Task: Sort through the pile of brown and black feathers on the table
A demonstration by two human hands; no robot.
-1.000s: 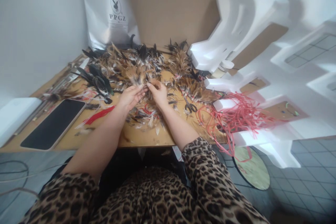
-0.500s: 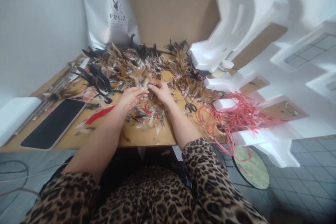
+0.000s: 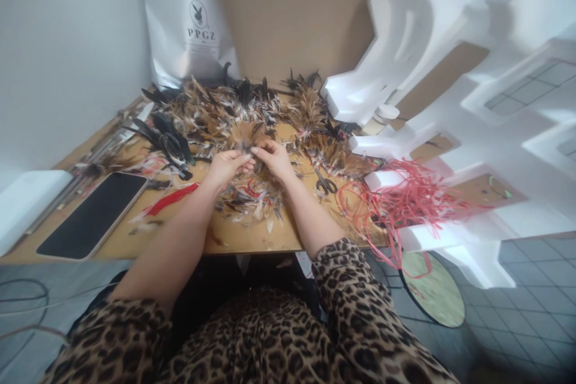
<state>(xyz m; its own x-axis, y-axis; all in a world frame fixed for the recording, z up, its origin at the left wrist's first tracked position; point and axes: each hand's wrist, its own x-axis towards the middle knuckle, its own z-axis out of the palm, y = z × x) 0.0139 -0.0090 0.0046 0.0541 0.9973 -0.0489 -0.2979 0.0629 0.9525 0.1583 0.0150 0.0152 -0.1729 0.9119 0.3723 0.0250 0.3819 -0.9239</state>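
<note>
Fanning out above the fingertips, a brown feather tuft point(image 3: 246, 134) sits over the middle of the table point(image 3: 252, 241). The left hand point(image 3: 228, 168) pinches its base; the right hand point(image 3: 275, 162) meets it there, though I cannot tell whether those fingers grip. Half a second ago the tuft looked paler and the hands stood slightly apart; now its base seems better gathered. Loose feathers point(image 3: 258, 207) lie below, scissors point(image 3: 326, 185) to the right, a phone point(image 3: 92, 215) to the left.
</note>
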